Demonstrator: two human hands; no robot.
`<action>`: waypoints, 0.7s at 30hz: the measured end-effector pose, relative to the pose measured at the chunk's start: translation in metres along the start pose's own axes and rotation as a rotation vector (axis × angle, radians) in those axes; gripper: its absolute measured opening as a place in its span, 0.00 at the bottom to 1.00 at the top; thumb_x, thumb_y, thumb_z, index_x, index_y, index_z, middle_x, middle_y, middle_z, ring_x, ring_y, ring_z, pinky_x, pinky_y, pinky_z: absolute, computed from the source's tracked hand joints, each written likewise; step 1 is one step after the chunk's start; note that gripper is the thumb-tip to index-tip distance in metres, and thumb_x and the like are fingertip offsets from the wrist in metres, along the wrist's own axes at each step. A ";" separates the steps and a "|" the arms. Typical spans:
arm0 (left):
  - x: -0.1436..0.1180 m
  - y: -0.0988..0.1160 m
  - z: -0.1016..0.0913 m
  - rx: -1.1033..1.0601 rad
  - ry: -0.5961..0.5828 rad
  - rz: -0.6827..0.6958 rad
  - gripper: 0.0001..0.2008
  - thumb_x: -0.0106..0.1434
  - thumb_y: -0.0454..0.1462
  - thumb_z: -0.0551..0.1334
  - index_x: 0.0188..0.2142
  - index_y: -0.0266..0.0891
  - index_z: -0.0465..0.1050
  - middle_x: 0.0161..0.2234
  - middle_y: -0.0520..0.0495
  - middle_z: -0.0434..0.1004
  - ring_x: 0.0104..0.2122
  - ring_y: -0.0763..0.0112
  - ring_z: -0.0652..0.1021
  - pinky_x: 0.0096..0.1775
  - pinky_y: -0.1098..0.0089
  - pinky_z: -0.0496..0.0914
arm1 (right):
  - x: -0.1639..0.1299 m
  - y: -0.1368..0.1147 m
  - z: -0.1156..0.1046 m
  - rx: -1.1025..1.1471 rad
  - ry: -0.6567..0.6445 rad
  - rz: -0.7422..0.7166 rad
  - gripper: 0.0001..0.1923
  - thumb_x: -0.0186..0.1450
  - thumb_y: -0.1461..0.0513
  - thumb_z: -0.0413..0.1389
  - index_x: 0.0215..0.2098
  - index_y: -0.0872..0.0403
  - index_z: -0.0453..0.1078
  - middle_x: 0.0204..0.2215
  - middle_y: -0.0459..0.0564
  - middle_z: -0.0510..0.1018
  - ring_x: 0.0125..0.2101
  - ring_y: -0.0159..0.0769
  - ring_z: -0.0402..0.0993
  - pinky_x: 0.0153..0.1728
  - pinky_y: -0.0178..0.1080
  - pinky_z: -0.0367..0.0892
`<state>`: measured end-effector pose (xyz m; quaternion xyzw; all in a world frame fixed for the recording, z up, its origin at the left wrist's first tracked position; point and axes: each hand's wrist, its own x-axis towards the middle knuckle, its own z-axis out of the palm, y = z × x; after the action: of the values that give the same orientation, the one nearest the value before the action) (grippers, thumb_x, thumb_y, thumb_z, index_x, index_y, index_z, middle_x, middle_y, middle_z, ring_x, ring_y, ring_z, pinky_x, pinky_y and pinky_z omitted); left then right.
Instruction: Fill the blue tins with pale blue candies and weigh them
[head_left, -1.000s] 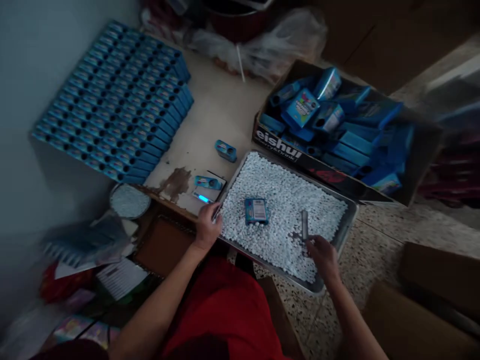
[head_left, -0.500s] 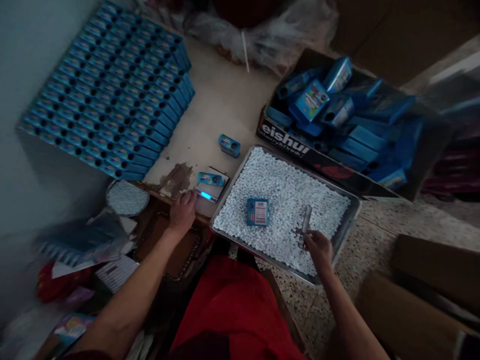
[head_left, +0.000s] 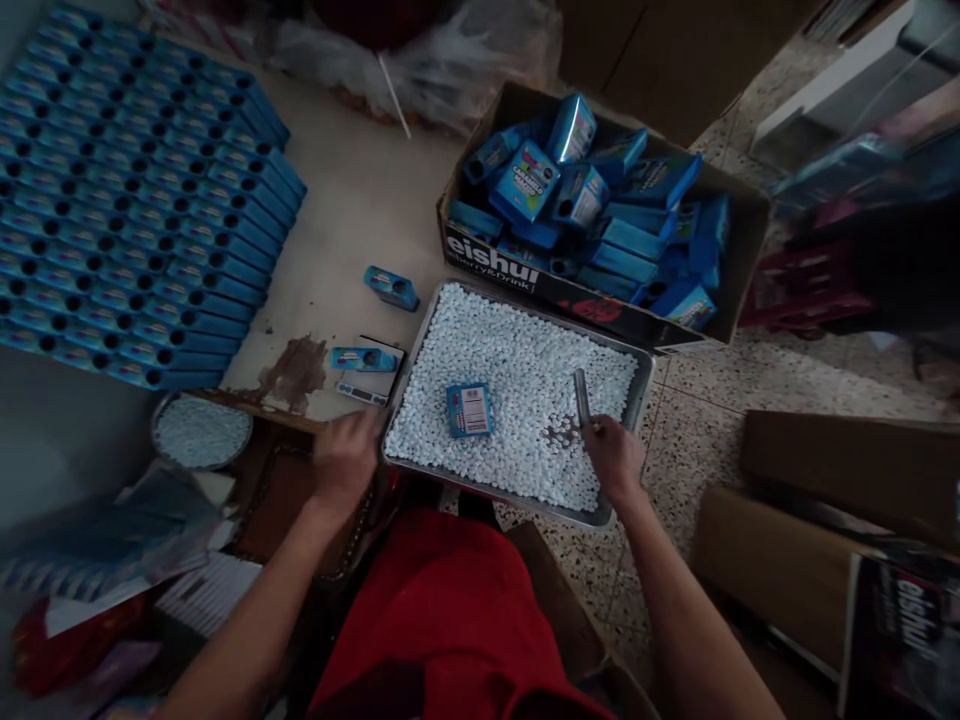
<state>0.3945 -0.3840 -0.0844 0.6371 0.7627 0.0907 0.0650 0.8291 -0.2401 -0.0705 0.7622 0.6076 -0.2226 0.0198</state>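
My right hand (head_left: 615, 460) is closed around the lower end of a slim metal scoop-like tool (head_left: 580, 396), held over the right side of a metal tray (head_left: 643, 385) of small white pellets (head_left: 517, 350). Beneath it a dark bare patch shows among the pellets. A blue carton (head_left: 469, 410) lies on the pellets, label side up. My left hand (head_left: 345, 462) hovers by the tray's left corner, its fingers smeared by motion. Just beyond it, a small digital scale (head_left: 363, 393) bears another blue carton (head_left: 363, 358) with a round hole; a similar carton (head_left: 391, 288) stands behind.
Rows of blue cartons (head_left: 142, 210) fill the table's left side. An open cardboard box (head_left: 525, 265) of jumbled blue cartons adjoins the tray's far edge. A round bowl (head_left: 201, 430) of pellets sits at left. Brown cardboard boxes (head_left: 847, 470) stand on the floor at right.
The view has swung right. My left hand has come away from the scale's front edge, and the scale's lit blue display now looks dark. My right hand still grips the metal tool over the pellets.
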 end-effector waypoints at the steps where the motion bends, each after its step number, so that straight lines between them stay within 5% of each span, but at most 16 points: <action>1: 0.004 0.022 0.005 -0.091 -0.039 0.147 0.24 0.70 0.36 0.58 0.65 0.41 0.69 0.57 0.32 0.75 0.59 0.46 0.73 0.62 0.46 0.65 | 0.007 0.000 -0.003 -0.166 0.009 -0.017 0.17 0.70 0.57 0.52 0.47 0.56 0.78 0.33 0.56 0.81 0.31 0.39 0.75 0.31 0.37 0.58; 4: 0.033 0.077 0.024 -0.233 -0.189 0.420 0.35 0.61 0.37 0.69 0.68 0.50 0.66 0.71 0.37 0.58 0.70 0.39 0.59 0.68 0.38 0.53 | 0.024 -0.003 -0.003 -0.405 -0.055 -0.047 0.15 0.74 0.61 0.48 0.49 0.57 0.75 0.41 0.61 0.82 0.37 0.41 0.79 0.35 0.38 0.61; 7: 0.066 0.097 0.039 -0.397 -0.249 0.420 0.37 0.53 0.36 0.74 0.63 0.48 0.72 0.71 0.36 0.57 0.69 0.36 0.60 0.67 0.38 0.55 | 0.024 -0.012 0.011 -0.464 -0.098 -0.093 0.16 0.75 0.64 0.44 0.52 0.58 0.72 0.44 0.63 0.81 0.40 0.45 0.80 0.38 0.40 0.64; 9: 0.081 0.094 0.040 -0.598 -0.281 0.270 0.31 0.53 0.41 0.74 0.58 0.46 0.78 0.68 0.37 0.63 0.66 0.40 0.66 0.66 0.43 0.60 | 0.012 -0.024 0.027 -0.459 -0.112 -0.133 0.18 0.75 0.66 0.41 0.53 0.59 0.70 0.43 0.65 0.80 0.40 0.47 0.81 0.38 0.42 0.65; 11: 0.088 0.088 0.035 -0.851 -0.330 -0.056 0.27 0.58 0.50 0.71 0.56 0.46 0.79 0.63 0.39 0.70 0.62 0.45 0.71 0.62 0.45 0.67 | -0.002 -0.040 0.045 -0.440 -0.131 -0.168 0.18 0.75 0.68 0.40 0.52 0.59 0.70 0.42 0.65 0.80 0.40 0.47 0.81 0.38 0.42 0.66; 14: 0.094 0.085 0.023 -1.202 -0.421 -0.647 0.33 0.62 0.61 0.63 0.57 0.44 0.76 0.58 0.38 0.76 0.54 0.50 0.79 0.48 0.51 0.78 | -0.015 -0.063 0.069 -0.265 -0.126 -0.140 0.15 0.73 0.67 0.44 0.50 0.58 0.71 0.39 0.61 0.80 0.38 0.45 0.80 0.38 0.40 0.64; 16: 0.097 0.088 0.017 -1.322 -0.423 -0.884 0.40 0.60 0.67 0.60 0.60 0.44 0.72 0.57 0.37 0.77 0.49 0.51 0.81 0.41 0.53 0.80 | -0.013 -0.072 0.080 -0.074 -0.109 -0.086 0.13 0.70 0.66 0.48 0.48 0.57 0.72 0.35 0.57 0.80 0.36 0.44 0.78 0.37 0.40 0.63; 18: 0.099 0.096 0.016 -1.316 -0.386 -0.915 0.42 0.60 0.69 0.57 0.61 0.44 0.70 0.57 0.36 0.77 0.48 0.51 0.82 0.38 0.54 0.81 | -0.005 -0.074 0.085 0.158 -0.118 -0.074 0.11 0.67 0.64 0.51 0.44 0.56 0.72 0.30 0.51 0.78 0.33 0.41 0.75 0.35 0.38 0.62; 21: 0.100 0.110 0.018 -1.052 -0.257 -0.672 0.37 0.58 0.63 0.66 0.56 0.42 0.73 0.49 0.38 0.80 0.46 0.52 0.81 0.40 0.55 0.80 | 0.004 -0.064 0.082 0.432 -0.177 -0.127 0.08 0.62 0.61 0.51 0.35 0.53 0.70 0.22 0.43 0.70 0.28 0.36 0.69 0.30 0.34 0.60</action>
<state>0.4863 -0.2658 -0.0759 0.2518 0.7606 0.3505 0.4850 0.7442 -0.2443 -0.1306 0.6867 0.5883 -0.4141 -0.1042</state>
